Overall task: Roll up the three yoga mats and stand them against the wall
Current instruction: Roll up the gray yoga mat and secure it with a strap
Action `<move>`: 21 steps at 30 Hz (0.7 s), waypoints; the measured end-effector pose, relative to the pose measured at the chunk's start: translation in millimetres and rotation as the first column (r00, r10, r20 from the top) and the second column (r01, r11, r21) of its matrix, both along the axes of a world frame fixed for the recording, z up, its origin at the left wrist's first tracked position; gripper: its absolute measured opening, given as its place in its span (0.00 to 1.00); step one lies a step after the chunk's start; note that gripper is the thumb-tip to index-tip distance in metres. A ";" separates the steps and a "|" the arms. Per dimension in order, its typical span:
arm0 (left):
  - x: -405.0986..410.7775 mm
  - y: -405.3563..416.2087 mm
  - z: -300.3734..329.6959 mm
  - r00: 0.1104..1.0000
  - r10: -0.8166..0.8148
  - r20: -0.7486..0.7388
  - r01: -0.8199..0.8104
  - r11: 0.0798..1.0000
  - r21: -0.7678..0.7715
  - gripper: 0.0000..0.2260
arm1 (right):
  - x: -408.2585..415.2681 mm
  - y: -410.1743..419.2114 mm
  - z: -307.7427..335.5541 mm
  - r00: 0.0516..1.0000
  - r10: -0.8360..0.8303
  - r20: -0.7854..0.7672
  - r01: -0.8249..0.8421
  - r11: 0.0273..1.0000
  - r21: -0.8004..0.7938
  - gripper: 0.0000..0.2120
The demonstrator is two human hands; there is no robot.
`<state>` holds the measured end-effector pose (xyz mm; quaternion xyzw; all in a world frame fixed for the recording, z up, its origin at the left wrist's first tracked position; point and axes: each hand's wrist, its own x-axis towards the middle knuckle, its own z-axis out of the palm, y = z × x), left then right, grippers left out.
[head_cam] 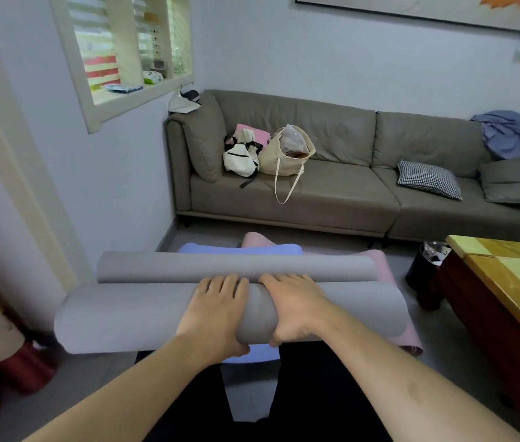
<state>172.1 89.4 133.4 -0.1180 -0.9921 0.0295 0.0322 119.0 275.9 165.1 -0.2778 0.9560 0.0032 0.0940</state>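
- The step in hand is rolling the first of the three mats: the grey mat [131, 317] is mostly wound into a thick roll lying crosswise in front of the person, with its loose far end [236, 266] curled up just beyond the roll.
- The left hand [217, 314] lies over the top of the roll near its middle, fingers curved over the far side and thumb tucked under the near side, gripping it.
- The right hand [293, 311] sits just beside the left, holding the roll the same way, fingertips at the seam where the roll meets the loose end.
- The blue mat [239, 249] and the pink mat [379, 260] lie flat on the floor [92, 387] under the grey one, not yet rolled; the pink one reaches out past the right end of the roll.
- Next, in my judgement, the roll needs pushing forward over the curled end with even pressure, so the ends stay flush, then lifting and standing on end.
- The nearest bare wall [118, 173] is on the left, between the window ledge above and the sofa [332, 186] arm; that floor corner looks open enough for a standing roll.
- Room is tight to the right: the wooden bench [513, 282] corner and a dark bin [424, 266] stand near the pink mat's edge.
- Red objects [26, 365], blurred, stand on the floor near the roll's left end; swinging the roll upright calls for care there.
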 end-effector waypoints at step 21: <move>2.6 18.9 11.9 0.998 0.040 0.043 -0.036 0.996 -0.081 0.42 | 14.3 5.9 -8.9 0.994 0.023 -0.106 -0.026 0.999 -0.032 0.40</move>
